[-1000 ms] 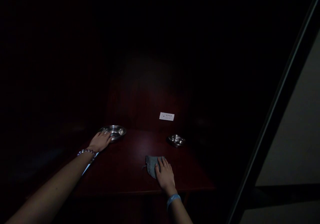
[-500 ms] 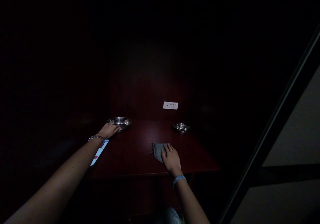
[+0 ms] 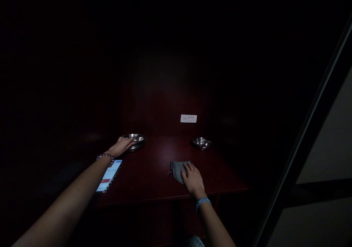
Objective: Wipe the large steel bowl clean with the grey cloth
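Observation:
The scene is very dark. My left hand (image 3: 122,145) rests on the near rim of a wide steel bowl (image 3: 136,139) at the back left of a dark red table (image 3: 154,170), fingers curled over the rim. A bead bracelet circles that wrist. My right hand (image 3: 193,177) lies flat, fingers spread, on a small grey cloth (image 3: 178,169) near the table's front middle. A blue band is on the right wrist.
A smaller steel bowl (image 3: 201,142) stands at the back right of the table. A lit phone (image 3: 109,175) lies at the table's left edge under my left forearm. A white socket plate (image 3: 188,118) is on the dark back wall. A dark slanted frame (image 3: 308,144) crosses the right side.
The view has shifted slightly, so more of the phone shows. My left fingers have slid further onto the wide bowl's rim. My right hand stays on the cloth.

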### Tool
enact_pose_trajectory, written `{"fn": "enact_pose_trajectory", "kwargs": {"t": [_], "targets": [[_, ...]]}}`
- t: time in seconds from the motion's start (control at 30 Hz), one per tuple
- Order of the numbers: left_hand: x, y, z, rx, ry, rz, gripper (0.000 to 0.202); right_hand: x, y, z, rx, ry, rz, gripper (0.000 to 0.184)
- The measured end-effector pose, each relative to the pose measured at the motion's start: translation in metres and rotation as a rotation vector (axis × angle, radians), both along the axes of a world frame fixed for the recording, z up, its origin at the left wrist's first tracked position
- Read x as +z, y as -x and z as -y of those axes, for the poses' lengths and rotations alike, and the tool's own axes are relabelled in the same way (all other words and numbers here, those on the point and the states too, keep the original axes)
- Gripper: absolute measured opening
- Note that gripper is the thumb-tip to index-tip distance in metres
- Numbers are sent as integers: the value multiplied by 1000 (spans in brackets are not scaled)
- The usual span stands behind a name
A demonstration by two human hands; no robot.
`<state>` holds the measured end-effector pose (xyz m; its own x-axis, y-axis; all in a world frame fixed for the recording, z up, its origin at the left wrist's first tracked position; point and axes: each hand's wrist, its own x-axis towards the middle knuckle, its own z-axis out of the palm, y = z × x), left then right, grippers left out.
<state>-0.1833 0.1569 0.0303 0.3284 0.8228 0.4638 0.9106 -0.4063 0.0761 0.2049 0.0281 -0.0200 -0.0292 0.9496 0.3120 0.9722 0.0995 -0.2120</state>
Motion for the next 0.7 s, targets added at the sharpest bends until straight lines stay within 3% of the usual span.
{"fn": "enact_pose_trajectory", "kwargs": {"t": [0.43, 0.57, 0.7], "targets": [[31, -7, -3, -51, -84, 14, 43, 0, 0, 1, 2, -4, -16, 47], [47, -24, 14, -140, -148, 29, 44, -1, -1, 1, 0, -3, -14, 46], [60, -59, 45, -249, -217, 0, 41, 0, -1, 1, -1, -5, -11, 46]]}}
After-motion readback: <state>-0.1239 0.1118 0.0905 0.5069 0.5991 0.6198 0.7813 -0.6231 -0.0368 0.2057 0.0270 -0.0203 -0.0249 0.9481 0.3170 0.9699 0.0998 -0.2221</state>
